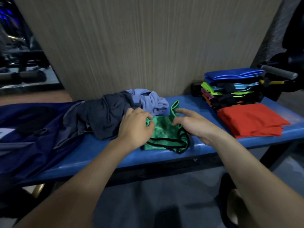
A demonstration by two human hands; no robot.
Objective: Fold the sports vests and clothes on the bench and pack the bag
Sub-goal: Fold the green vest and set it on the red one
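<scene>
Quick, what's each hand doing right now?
Left hand: pinches the top edge of the green vest.
Right hand: grips the vest's strap, index finger extended.

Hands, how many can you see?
2. The left hand pinches the green vest's left edge; the right hand holds its right side, over the blue bench.

Dim, soft focus — warped edges
</scene>
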